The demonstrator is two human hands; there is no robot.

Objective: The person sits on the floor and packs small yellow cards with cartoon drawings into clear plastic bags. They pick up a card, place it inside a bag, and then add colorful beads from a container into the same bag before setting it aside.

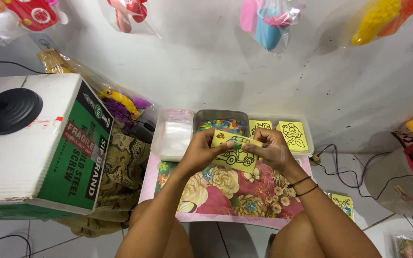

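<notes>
Fingers (225, 145) of both hands pinch a yellow card (235, 155) above the flowered worktop's (225, 193) far edge, tilted up for viewing.

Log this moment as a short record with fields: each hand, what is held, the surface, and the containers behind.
left hand: grips the left edge of the yellow card
right hand: pinches the card's upper right edge
yellow card: black outline of a car, partly coloured
surface: floral tray over the lap
containers: clear tubs behind the tray, holding white bags, coloured bits and more yellow cards
left side: green and white cardboard box
</notes>
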